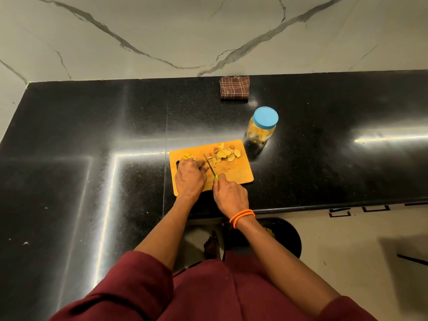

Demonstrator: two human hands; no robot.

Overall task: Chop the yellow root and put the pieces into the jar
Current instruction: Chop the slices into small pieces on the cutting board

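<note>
A cutting board [238, 174] is lying on the tabletop [92, 135] near its near edge, with root pieces [228, 154] sitting on its far part. A jar [261, 128] is standing just beyond the board's far right corner, and a folded cloth [234, 87] is lying farther back against the wall [162, 31].

root: pale-yellow sliced root pieces [226, 154] lay heaped on the board's far right
jar: clear plastic jar [261, 130] stood upright beyond, blue lid on

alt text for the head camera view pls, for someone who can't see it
A person chops yellow root on an orange cutting board: the right hand grips a knife while the left hand holds the root down. Cut pieces lie on the board's far side, and a blue-lidded jar stands just beyond on the black counter.
</note>
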